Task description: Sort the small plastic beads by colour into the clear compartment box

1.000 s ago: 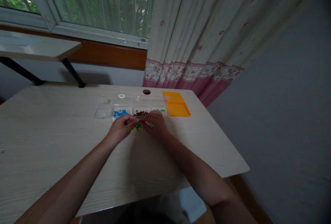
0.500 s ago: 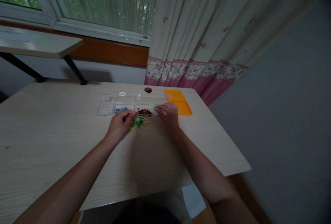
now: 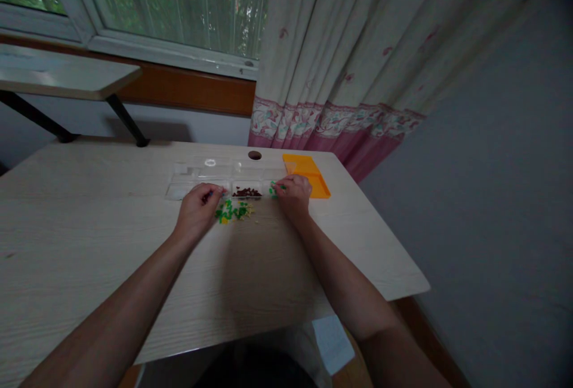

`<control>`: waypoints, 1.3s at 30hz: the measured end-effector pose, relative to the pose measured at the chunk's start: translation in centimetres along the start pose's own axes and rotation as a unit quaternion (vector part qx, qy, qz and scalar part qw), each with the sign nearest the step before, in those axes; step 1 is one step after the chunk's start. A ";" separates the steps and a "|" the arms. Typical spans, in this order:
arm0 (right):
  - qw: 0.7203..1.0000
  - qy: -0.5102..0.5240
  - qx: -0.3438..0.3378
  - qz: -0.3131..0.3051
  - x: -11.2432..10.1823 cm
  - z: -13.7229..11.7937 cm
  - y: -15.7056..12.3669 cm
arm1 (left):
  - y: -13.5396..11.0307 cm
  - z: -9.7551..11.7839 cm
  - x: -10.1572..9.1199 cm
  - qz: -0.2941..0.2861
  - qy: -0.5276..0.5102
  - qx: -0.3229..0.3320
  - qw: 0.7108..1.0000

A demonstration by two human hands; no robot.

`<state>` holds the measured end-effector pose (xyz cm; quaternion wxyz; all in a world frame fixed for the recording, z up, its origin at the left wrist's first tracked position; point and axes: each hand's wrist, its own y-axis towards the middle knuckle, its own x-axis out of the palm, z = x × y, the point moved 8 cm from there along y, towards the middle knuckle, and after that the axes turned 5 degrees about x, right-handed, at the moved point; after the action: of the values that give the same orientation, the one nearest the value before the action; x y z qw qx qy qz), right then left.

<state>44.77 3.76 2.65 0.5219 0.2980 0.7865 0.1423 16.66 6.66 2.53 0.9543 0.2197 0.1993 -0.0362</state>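
A clear divided tray (image 3: 179,190) lies on the table with its compartments in rows. Brown pieces (image 3: 247,192) fill part of a front compartment, and green pieces (image 3: 272,190) lie in the one to its right. Over the tray's front left part my left hand (image 3: 197,208) has thumb and finger pinched; what is between them is too small to make out, and it mostly covers the blue pieces. My right hand (image 3: 294,196) is closed at the green compartment, fingertips among the pieces. A loose pile of green and yellow pieces (image 3: 233,211) lies on the table in front.
An orange two-part tray (image 3: 319,185) is beside the clear tray, behind my right hand. A round cable hole (image 3: 255,155) is near the back edge. A raised shelf (image 3: 67,74) on black legs stands at the back left, and a curtain (image 3: 335,77) hangs behind.
My left hand has shifted left, away from the brown pieces, uncovering more of the loose pile. The right hand has turned slightly, and more green pieces now show in the compartment beside its fingertips.
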 end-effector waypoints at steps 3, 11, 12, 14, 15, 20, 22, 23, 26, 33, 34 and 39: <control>1.000 -0.002 -0.002 -0.008 0.2 -0.1 0.0 | -0.1 0.5 0.1 -0.013 0.019 0.012 1.000; 0.998 0.040 -0.008 0.040 -0.4 0.4 0.0 | 0.2 1.8 -0.6 -0.038 0.091 0.042 0.994; 0.998 0.042 -0.013 0.042 -0.5 0.2 -0.1 | 0.3 1.6 -0.5 -0.047 0.097 0.041 0.993; 0.998 0.041 -0.021 0.041 -0.5 -0.1 -0.2 | 0.5 1.1 -0.2 -0.073 0.107 0.046 0.991; 0.998 0.040 -0.023 0.037 -0.5 -0.3 -0.2 | 0.5 0.8 0.0 -0.087 0.112 0.049 0.989; 0.998 0.045 -0.034 0.020 -0.6 -0.9 -0.4 | 0.3 0.0 0.9 -0.144 0.150 0.057 0.977; 0.998 0.048 -0.037 0.012 -0.5 -1.0 -0.4 | 0.2 -0.1 1.2 -0.160 0.159 0.061 0.972; 0.998 0.049 -0.040 0.008 -0.5 -1.1 -0.4 | 0.1 -0.1 1.3 -0.164 0.161 0.063 0.971; 0.997 0.055 -0.049 0.001 -0.4 -1.3 -0.5 | -0.1 0.2 1.6 -0.167 0.162 0.080 0.969; 0.996 0.057 -0.065 -0.011 -0.5 -1.9 -0.7 | -1.8 2.1 3.6 -0.194 0.189 0.172 0.947; 0.996 0.055 -0.069 -0.011 -0.5 -2.1 -0.7 | -2.0 2.3 3.7 -0.192 0.198 0.182 0.944; 0.994 0.044 -0.097 -0.015 -0.8 -3.2 -1.0 | -2.4 2.6 4.0 -0.182 0.258 0.198 0.928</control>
<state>41.84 2.80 4.04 0.5155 0.2277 0.7955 0.2228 20.90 3.46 2.10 0.7839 0.3662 0.4641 -0.1901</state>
